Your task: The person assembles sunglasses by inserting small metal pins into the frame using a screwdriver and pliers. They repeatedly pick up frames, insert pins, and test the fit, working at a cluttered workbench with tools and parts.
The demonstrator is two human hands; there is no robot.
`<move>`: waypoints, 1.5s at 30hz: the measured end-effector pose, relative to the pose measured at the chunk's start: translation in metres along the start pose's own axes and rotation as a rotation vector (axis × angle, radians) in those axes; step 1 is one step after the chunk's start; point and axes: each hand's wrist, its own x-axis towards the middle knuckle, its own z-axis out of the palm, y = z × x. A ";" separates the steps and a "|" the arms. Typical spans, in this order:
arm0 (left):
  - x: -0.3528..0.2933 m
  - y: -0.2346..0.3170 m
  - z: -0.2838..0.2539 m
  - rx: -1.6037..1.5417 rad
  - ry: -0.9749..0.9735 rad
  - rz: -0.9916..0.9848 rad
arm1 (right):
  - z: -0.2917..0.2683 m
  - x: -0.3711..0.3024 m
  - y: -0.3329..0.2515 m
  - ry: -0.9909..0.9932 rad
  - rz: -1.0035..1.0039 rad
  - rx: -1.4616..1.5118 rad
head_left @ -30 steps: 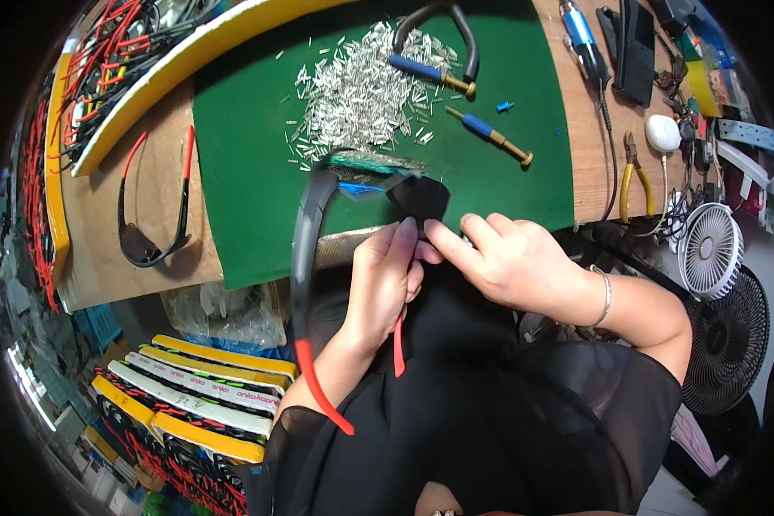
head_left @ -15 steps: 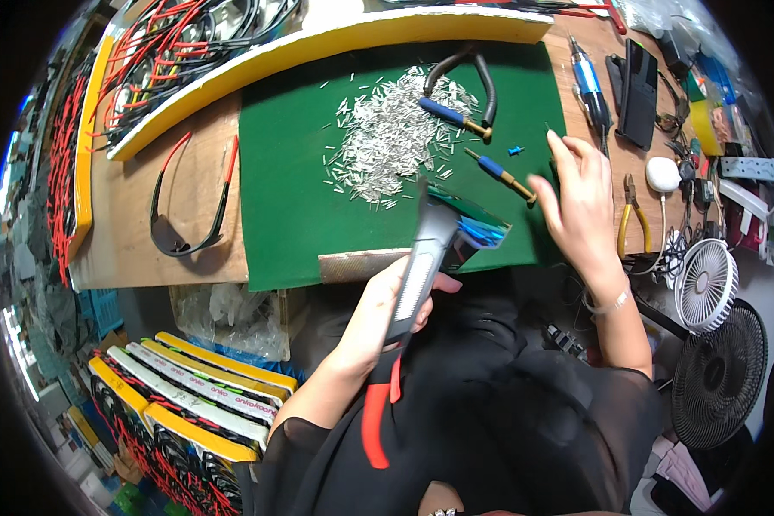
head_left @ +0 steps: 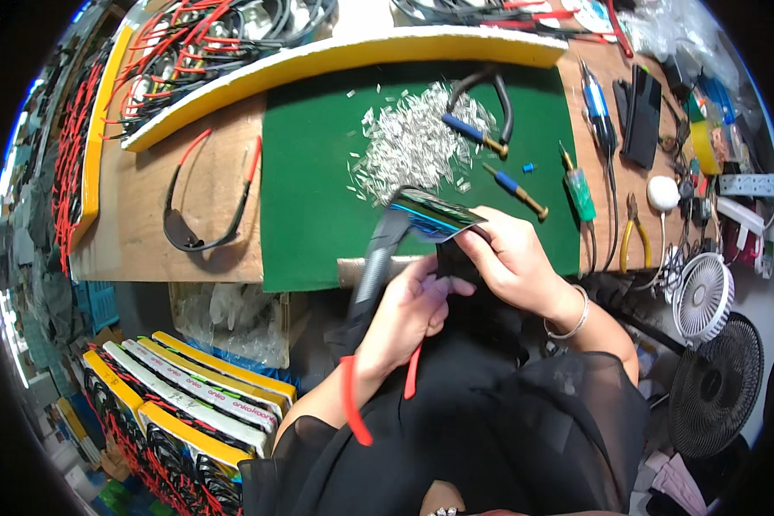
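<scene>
Black sunglasses (head_left: 430, 220) with shiny blue-green lenses and red arm tips are held in front of me, over the green mat's near edge. My right hand (head_left: 514, 262) pinches the right end of the lens. Behind the front, my left hand (head_left: 414, 314) is curled between the two arms, closed on the sunglasses; its exact grip is partly hidden. Beyond them lies a pile of small silvery pieces (head_left: 413, 150). Two blue-and-brass screwdrivers (head_left: 516, 189), a tiny blue piece (head_left: 529, 168) and dark-handled pliers (head_left: 506, 107) lie close by.
A green-handled corded tool (head_left: 579, 193) lies at the mat's right edge, with a blue corded tool (head_left: 595, 99) and yellow-handled pliers (head_left: 635, 232) near it. Another pair of sunglasses (head_left: 199, 236) rests left. A yellow-sided tray (head_left: 344, 64) runs along the back. Fans (head_left: 705, 297) stand right.
My right hand has left the green-handled tool at the mat's right edge and taken hold of the lens. The sunglasses have turned, their front now facing more across. The view has shifted slightly.
</scene>
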 end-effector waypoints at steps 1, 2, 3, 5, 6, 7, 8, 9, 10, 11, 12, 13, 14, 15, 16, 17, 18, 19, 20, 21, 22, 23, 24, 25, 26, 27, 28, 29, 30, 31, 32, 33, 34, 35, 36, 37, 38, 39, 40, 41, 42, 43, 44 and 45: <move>-0.001 0.001 -0.002 0.058 -0.006 -0.062 | -0.001 0.003 0.000 -0.037 0.055 0.055; -0.001 0.006 -0.001 0.131 -0.018 -0.106 | -0.005 0.007 -0.005 -0.059 0.148 0.150; -0.002 0.007 -0.003 0.183 -0.062 -0.067 | -0.005 0.008 -0.005 -0.058 0.196 0.175; -0.006 0.019 -0.017 0.305 -0.139 -0.008 | -0.008 0.012 -0.005 -0.183 0.310 0.202; -0.012 0.030 -0.015 0.297 -0.023 0.157 | -0.013 0.017 -0.012 -0.383 0.526 0.341; -0.012 0.039 -0.019 0.311 0.045 0.259 | -0.012 0.023 -0.021 -0.481 0.530 0.349; -0.010 0.046 -0.028 0.321 0.112 0.354 | -0.004 0.029 -0.028 -0.579 0.540 0.355; -0.009 0.045 -0.038 0.381 0.125 0.523 | 0.008 0.031 -0.027 -0.668 0.528 0.441; -0.013 0.045 -0.036 0.309 0.265 0.458 | 0.024 0.032 -0.018 -0.761 0.517 0.524; -0.010 0.047 -0.036 0.243 0.275 0.424 | 0.035 0.027 0.001 -0.745 0.428 0.544; -0.012 0.048 -0.039 0.169 0.320 0.396 | 0.037 0.029 0.000 -0.746 0.455 0.577; -0.017 0.049 -0.049 0.417 0.371 0.518 | 0.032 0.027 -0.007 -0.702 0.382 0.456; -0.023 0.048 -0.062 0.259 0.402 0.486 | 0.028 0.024 -0.009 -0.664 0.303 0.343; -0.039 0.065 -0.071 0.348 0.479 0.495 | 0.025 0.016 0.001 -0.572 0.144 0.236; -0.055 0.078 -0.089 0.442 0.615 0.520 | 0.020 0.010 0.007 -0.519 0.149 0.254; -0.076 0.088 -0.114 0.516 0.783 0.611 | 0.011 0.006 0.008 -0.536 0.375 0.309; -0.101 0.100 -0.134 0.624 0.908 0.695 | 0.008 0.002 0.012 -0.461 0.496 0.407; -0.112 0.106 -0.162 0.613 1.029 0.766 | 0.006 -0.002 0.019 -0.383 0.543 0.402; -0.120 0.115 -0.180 0.598 1.133 0.754 | 0.006 -0.005 0.025 -0.301 0.591 0.397; -0.122 0.122 -0.197 0.602 1.217 0.676 | 0.010 -0.006 0.027 -0.304 0.548 0.393; -0.115 0.123 -0.223 0.673 1.216 0.672 | 0.012 -0.007 0.030 -0.298 0.506 0.388; -0.107 0.122 -0.236 0.885 1.310 0.647 | 0.016 -0.005 0.027 -0.316 0.484 0.338; -0.104 0.121 -0.244 1.101 1.397 0.611 | 0.019 -0.003 0.023 -0.332 0.450 0.276; -0.083 0.127 -0.232 0.985 1.323 0.597 | 0.015 -0.001 0.021 -0.333 0.473 0.242; -0.074 0.131 -0.218 0.872 1.269 0.573 | 0.012 0.001 0.018 -0.354 0.489 0.215; -0.069 0.129 -0.227 1.035 1.349 0.606 | 0.011 0.002 0.018 -0.353 0.439 0.164; -0.069 0.131 -0.217 1.052 1.385 0.580 | 0.011 0.003 0.016 -0.350 0.390 0.114; -0.069 0.133 -0.219 1.013 1.386 0.594 | 0.012 0.004 0.014 -0.347 0.342 0.065; -0.063 0.134 -0.221 0.975 1.371 0.606 | 0.013 0.010 0.009 -0.312 0.152 -0.062; -0.061 0.133 -0.225 0.954 1.359 0.592 | 0.019 0.026 -0.002 -0.285 -0.032 -0.181; -0.066 0.131 -0.229 0.942 1.358 0.573 | 0.031 0.042 -0.015 -0.261 -0.219 -0.286; -0.067 0.129 -0.236 0.925 1.351 0.555 | 0.045 0.059 -0.033 -0.290 -0.289 -0.335; -0.067 0.126 -0.244 0.888 1.321 0.557 | 0.064 0.079 -0.053 -0.311 -0.360 -0.384; -0.066 0.125 -0.251 0.862 1.277 0.573 | 0.087 0.096 -0.070 -0.265 -0.477 -0.342; -0.069 0.131 -0.252 0.846 1.229 0.599 | 0.113 0.115 -0.084 -0.274 -0.623 -0.277; -0.065 0.137 -0.247 0.800 1.179 0.557 | 0.141 0.132 -0.092 -0.337 -0.666 -0.311; -0.066 0.137 -0.245 0.756 1.142 0.505 | 0.169 0.145 -0.094 -0.328 -0.693 -0.242; -0.066 0.137 -0.246 0.723 1.115 0.562 | 0.202 0.156 -0.087 -0.319 -0.716 -0.319; -0.064 0.140 -0.244 0.690 1.073 0.622 | 0.228 0.161 -0.073 -0.236 -0.725 -0.458; -0.056 0.137 -0.243 0.662 1.040 0.673 | 0.245 0.163 -0.053 -0.217 -0.703 -0.571; -0.060 0.133 -0.248 0.631 1.044 0.710 | 0.244 0.157 -0.057 -0.259 -0.704 -0.488; -0.060 0.129 -0.249 0.597 0.978 0.714 | 0.243 0.155 -0.053 -0.244 -0.725 -0.512; -0.061 0.126 -0.246 0.553 0.923 0.714 | 0.240 0.153 -0.050 -0.244 -0.750 -0.534; -0.066 0.125 -0.238 0.491 0.856 0.727 | 0.234 0.151 -0.054 -0.242 -0.753 -0.582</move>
